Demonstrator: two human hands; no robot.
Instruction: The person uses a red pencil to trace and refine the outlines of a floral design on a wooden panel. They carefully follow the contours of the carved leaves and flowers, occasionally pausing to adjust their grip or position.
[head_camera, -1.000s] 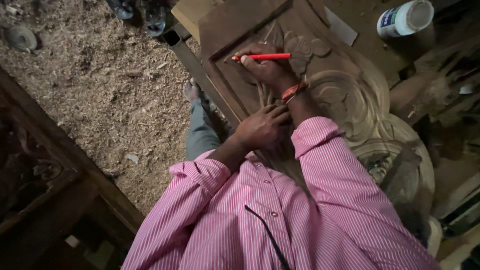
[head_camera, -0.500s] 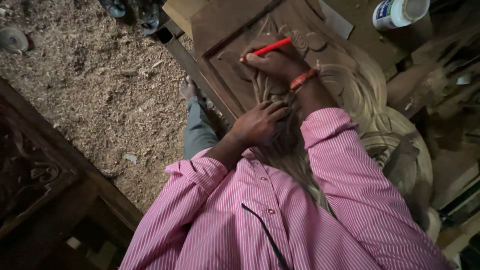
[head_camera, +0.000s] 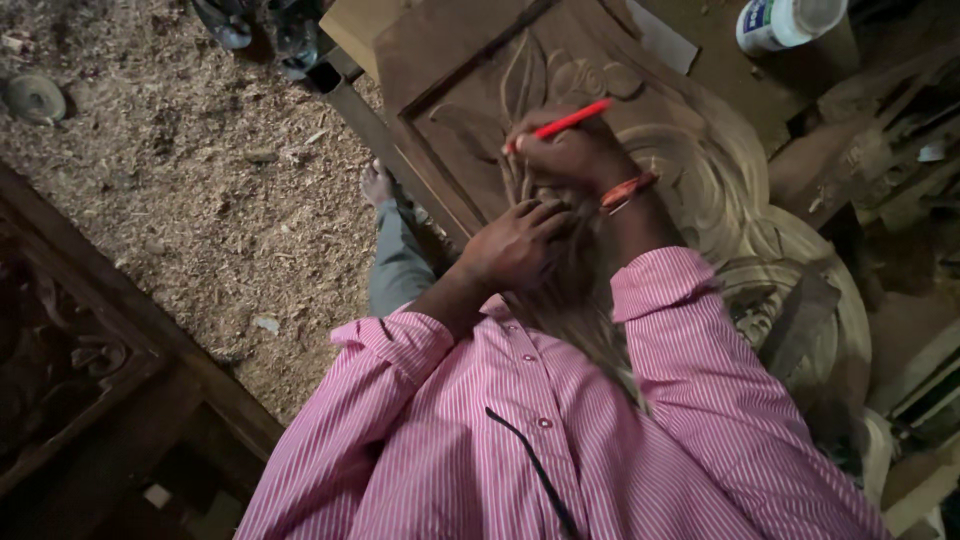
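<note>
sawdust floor (head_camera: 150, 200) spreads wide to one side of the carved wooden panel (head_camera: 700, 170), which lies flat and angled across the person's front, likely so the relief faces up for marking. white plastic jar (head_camera: 790, 20) stands at the far edge. left hand (head_camera: 515, 245) rests on the panel, fingers loosely curled, holding nothing visible, seemingly steadying. right hand (head_camera: 570, 155) is clenched around a red pencil (head_camera: 560, 123), tip touching the carving.

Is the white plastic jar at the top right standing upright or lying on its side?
Lying on its side. The white jar rests lengthwise on the wood, its round end facing right.
</note>
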